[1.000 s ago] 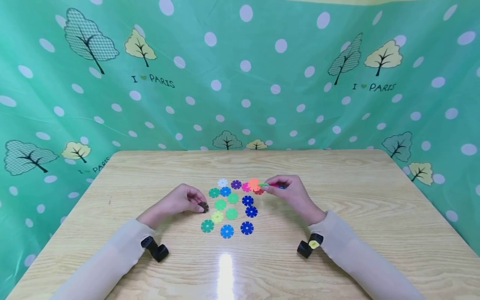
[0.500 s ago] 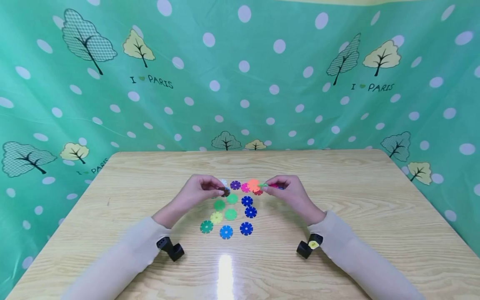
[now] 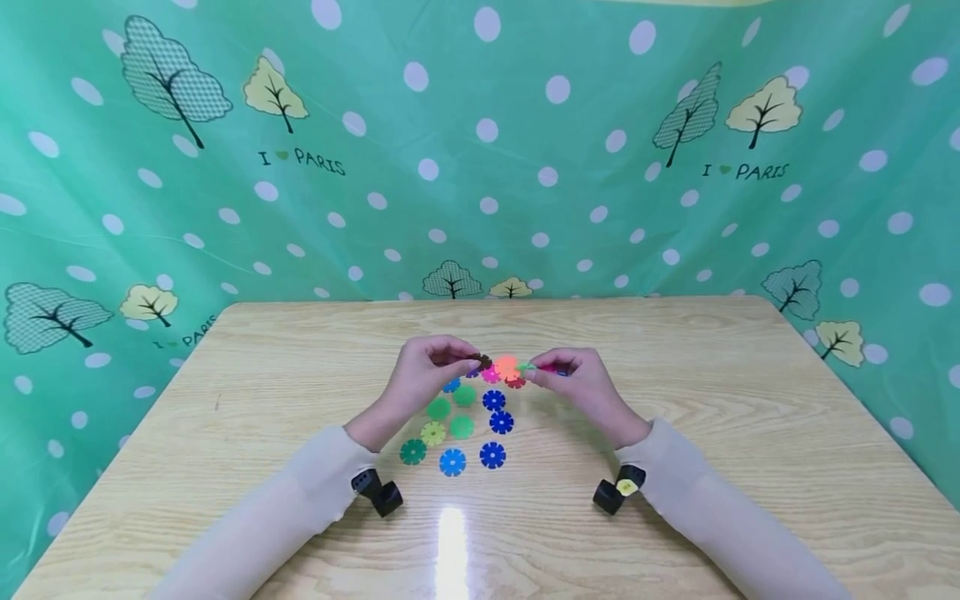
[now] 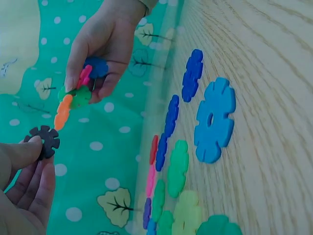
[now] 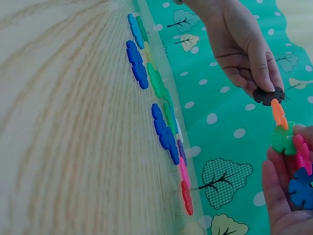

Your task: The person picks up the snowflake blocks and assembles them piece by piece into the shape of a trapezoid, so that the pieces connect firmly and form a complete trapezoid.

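Observation:
My left hand (image 3: 420, 379) pinches a dark brown or black notched plastic disc (image 4: 52, 142) between thumb and fingers. Facing it, my right hand (image 3: 588, 387) grips a short chain of interlocked notched discs. In the right wrist view the chain runs from an orange disc (image 5: 279, 115) through a green disc (image 5: 280, 141) and a pink disc (image 5: 301, 155) to a blue disc (image 5: 300, 190). My right thumb and fingers lie at the green one. The dark disc's edge is right at the free end of the orange disc, both held above the table.
Loose notched discs lie flat on the wooden table (image 3: 675, 350), below and between the hands. Among them are a light blue disc (image 3: 452, 462), a dark blue disc (image 3: 492, 455), a yellow disc (image 3: 432, 433) and several green ones. A dotted green curtain (image 3: 487, 167) hangs behind the table.
The left hand has carried the dark disc rightward and away from me, from the left of the loose discs to the orange disc. My right hand has stayed nearly still with the chain.

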A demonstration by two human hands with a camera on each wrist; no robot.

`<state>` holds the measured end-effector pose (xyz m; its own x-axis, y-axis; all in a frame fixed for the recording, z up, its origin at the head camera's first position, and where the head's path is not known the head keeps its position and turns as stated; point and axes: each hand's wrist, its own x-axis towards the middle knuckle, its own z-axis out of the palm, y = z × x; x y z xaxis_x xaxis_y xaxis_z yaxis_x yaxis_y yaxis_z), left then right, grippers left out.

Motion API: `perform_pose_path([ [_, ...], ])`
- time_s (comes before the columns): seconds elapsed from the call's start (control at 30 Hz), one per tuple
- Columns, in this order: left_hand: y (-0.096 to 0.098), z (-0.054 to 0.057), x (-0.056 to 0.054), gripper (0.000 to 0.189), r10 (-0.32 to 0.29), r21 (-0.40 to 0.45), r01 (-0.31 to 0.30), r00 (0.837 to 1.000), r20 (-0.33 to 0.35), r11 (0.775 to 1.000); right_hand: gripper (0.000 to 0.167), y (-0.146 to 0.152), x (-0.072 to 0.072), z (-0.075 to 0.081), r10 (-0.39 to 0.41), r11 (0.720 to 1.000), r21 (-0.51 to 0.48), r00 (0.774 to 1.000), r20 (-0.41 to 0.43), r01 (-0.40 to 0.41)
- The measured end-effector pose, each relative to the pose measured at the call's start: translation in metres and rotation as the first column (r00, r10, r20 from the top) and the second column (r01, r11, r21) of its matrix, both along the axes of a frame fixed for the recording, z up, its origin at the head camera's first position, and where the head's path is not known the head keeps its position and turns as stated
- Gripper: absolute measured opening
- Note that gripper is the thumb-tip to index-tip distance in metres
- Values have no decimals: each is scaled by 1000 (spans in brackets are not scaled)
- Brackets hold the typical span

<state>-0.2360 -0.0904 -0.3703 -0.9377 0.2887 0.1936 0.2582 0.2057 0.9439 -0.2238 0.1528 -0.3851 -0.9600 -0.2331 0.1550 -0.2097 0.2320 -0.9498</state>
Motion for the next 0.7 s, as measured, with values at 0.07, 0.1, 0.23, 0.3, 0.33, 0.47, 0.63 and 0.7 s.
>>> perform_pose_path([
  [0.07, 2, 0, -1, 12, -1, 12, 1, 1000, 1, 1000, 20, 0, -1, 0, 4, 1000, -4, 1000, -10, -4],
  [0.1, 2, -1, -1, 12, -3, 16, 3, 1000, 0, 1000, 20, 0, -1, -1, 7, 1000, -6, 1000, -15, -7],
  [0.23, 5, -2, -2, 12, -18, 45, 18, 1000, 7, 999, 19, 0, -2, -1, 16, 1000, -21, 999, -28, -17],
  [0.3, 6, -4, -2, 12, -22, 51, 22, 1000, -1, 998, 19, 0, -2, -1, 18, 1000, -22, 999, -27, -19],
  [0.33, 7, -4, -1, 12, -21, 55, 21, 1000, -3, 998, 19, 0, -2, -1, 17, 1000, -23, 1000, -24, -17],
  [0.47, 11, -5, 1, 13, -3, 62, 5, 999, -38, 998, 20, 1, -1, 1, 2, 1000, -17, 1000, -1, -2],
  [0.63, 15, -5, 4, 14, 15, 71, -7, 995, -104, 997, 20, 3, 0, 2, -8, 1000, -27, 1000, 11, 8],
  [0.7, 16, -6, 4, 13, 15, 73, -5, 992, -126, 997, 19, 4, 0, 2, -8, 999, -36, 1000, 8, 8],
])
